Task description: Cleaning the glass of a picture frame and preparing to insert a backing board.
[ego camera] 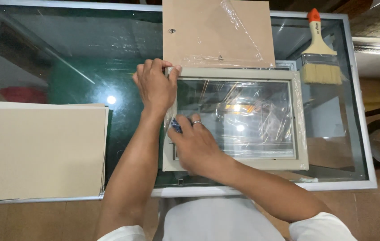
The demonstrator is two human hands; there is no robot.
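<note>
head view: a pale grey picture frame, wrapped in clear plastic film, is lying flat on the glass table, just below a brown backing board. the left hand is pinching the frame's top-left corner, fingers curled over the edge. the right hand is gripping a small blue tool against the left rail; blade not visible. risk: the tool appears likely to scratch the rail or glazing if it is slipping, and the film is looking prone to tearing unevenly. paintbrush and beige boards are lying well apart.
</note>
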